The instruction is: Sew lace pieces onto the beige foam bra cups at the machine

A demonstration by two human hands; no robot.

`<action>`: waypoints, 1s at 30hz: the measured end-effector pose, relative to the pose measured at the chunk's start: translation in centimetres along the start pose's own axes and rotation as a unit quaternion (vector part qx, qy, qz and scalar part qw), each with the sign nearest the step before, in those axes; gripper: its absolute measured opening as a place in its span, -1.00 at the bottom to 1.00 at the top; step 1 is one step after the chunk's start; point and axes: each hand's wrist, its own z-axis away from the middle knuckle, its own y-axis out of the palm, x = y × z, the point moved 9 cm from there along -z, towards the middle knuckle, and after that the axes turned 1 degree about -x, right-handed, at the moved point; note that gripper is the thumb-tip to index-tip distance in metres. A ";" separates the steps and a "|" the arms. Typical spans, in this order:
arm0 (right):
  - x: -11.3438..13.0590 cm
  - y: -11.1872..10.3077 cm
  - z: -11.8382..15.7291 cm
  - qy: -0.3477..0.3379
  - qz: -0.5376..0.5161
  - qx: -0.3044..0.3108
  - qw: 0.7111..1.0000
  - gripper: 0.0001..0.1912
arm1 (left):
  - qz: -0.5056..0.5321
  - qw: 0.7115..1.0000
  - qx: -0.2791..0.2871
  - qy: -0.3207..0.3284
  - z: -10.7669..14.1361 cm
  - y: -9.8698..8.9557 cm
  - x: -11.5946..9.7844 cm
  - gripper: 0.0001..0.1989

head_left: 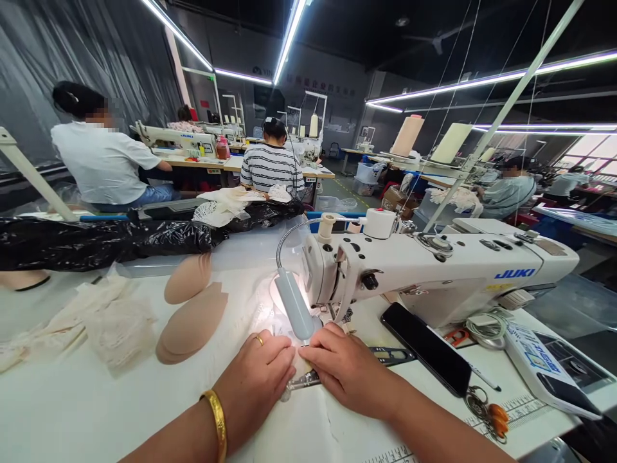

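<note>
Both hands meet at the needle end of a white sewing machine (448, 257), below a grey lamp head (294, 305). My left hand (258, 379), with a gold ring and bangle, has its fingers pressed together at the front of the lamp. My right hand (349, 366) is closed close beside it, thumb and fingertips pinched. A small pale piece seems to lie between the fingertips, too small to make out. Pale lace (265, 308) lies just behind the left fingers, lit by the lamp. The needle is hidden behind the lamp.
Beige oval pads (193, 321) and loose lace (120, 328) lie at left, before black plastic wrap (106, 241). To the right are a phone (427, 347), a keyring (486, 411), coiled cable (489, 328) and a white box (544, 366). Several people sit at other machines.
</note>
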 end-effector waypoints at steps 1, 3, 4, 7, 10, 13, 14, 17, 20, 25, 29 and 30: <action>0.0 0.0 0.0 0.000 0.002 0.001 1.000 -0.68 | -0.003 1.000 -0.008 0.003 0.0 0.0 0.1 -0.70; 0.0 0.1 0.0 0.001 0.009 0.001 1.000 -0.67 | -0.004 1.000 -0.019 0.014 0.0 0.2 0.2 -0.71; 0.0 0.1 0.0 0.001 0.013 0.001 1.000 -0.67 | -0.003 1.000 -0.020 0.020 0.0 0.2 0.2 -0.72; 0.0 0.1 0.1 0.007 0.029 -0.003 1.000 -0.70 | 0.003 0.999 -0.020 0.050 -0.6 0.3 0.3 -0.74; -0.2 0.1 0.2 0.021 0.050 -0.006 0.999 -0.71 | 0.016 0.996 -0.018 0.087 -1.4 0.2 0.5 -0.75; -0.6 0.0 0.2 0.040 0.063 -0.006 0.997 -0.72 | 0.032 0.992 -0.004 0.119 -2.3 0.5 1.0 -0.75; -0.8 0.1 0.2 0.046 0.066 -0.006 0.997 -0.73 | 0.038 0.991 -0.001 0.131 -2.6 0.5 1.2 -0.75; -1.1 0.1 0.2 0.056 0.077 -0.019 0.995 -0.76 | 0.060 0.985 0.006 0.161 -3.2 0.6 1.3 -0.74; -1.2 0.1 0.2 0.055 0.087 -0.036 0.994 -0.77 | 0.072 0.983 0.016 0.166 -3.8 0.3 1.5 -0.75; -1.4 0.4 0.1 0.059 0.100 -0.034 0.993 -0.79 | 0.074 0.980 0.021 0.185 -4.1 0.0 1.5 -0.74; -1.2 0.4 0.1 0.055 0.114 -0.029 0.992 -0.79 | 0.081 0.977 0.023 0.198 -4.1 0.4 1.9 -0.76; -1.1 0.4 0.1 0.053 0.114 -0.029 0.992 -0.79 | 0.083 0.976 0.025 0.199 -4.1 0.5 2.0 -0.77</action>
